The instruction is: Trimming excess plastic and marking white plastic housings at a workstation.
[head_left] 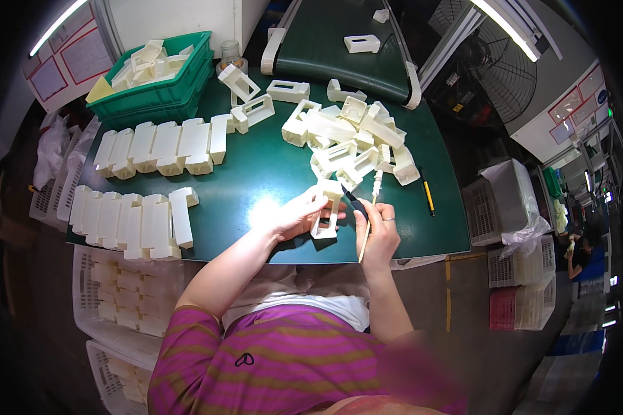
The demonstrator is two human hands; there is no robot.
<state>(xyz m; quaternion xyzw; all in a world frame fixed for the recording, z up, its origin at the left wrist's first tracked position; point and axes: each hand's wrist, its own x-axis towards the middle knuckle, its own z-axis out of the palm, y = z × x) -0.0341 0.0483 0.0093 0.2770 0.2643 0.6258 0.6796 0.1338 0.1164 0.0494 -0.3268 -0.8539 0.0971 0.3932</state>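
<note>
The left hand (299, 216) has its fingers closed around a cream plastic frame (327, 211), a boxy moulded part with a rectangular window through it, smooth and matt. It stands on end just above the near edge of the desk (256, 183), whose top is a dark green mat with a soft sheen and a bright glare spot beside the hand. The right hand (376, 232) grips a slim knife (354, 203) with fingers curled shut; its dark blade points up and left and meets the frame's right side. A thin pale stick (365, 238) also runs down through this hand, and a ring shows on one finger.

Just beyond the frame lies a loose heap of parts (353, 138) of the same cream plastic, hollow blocks and open frames tumbled at all angles. A yellow pencil (429, 197) lies to the right of the heap, apart from both hands. To the left, finished-looking pieces stand in two tidy rows (156, 149), shoulder to shoulder, the nearer row (135, 218) close to the desk's front edge. A green ribbed crate (160, 90) at the far left corner holds more cream parts. At the far edge a dark conveyor belt (339, 55) carries a single part (362, 43). White lattice baskets (114, 304) sit below the desk at the left.
</note>
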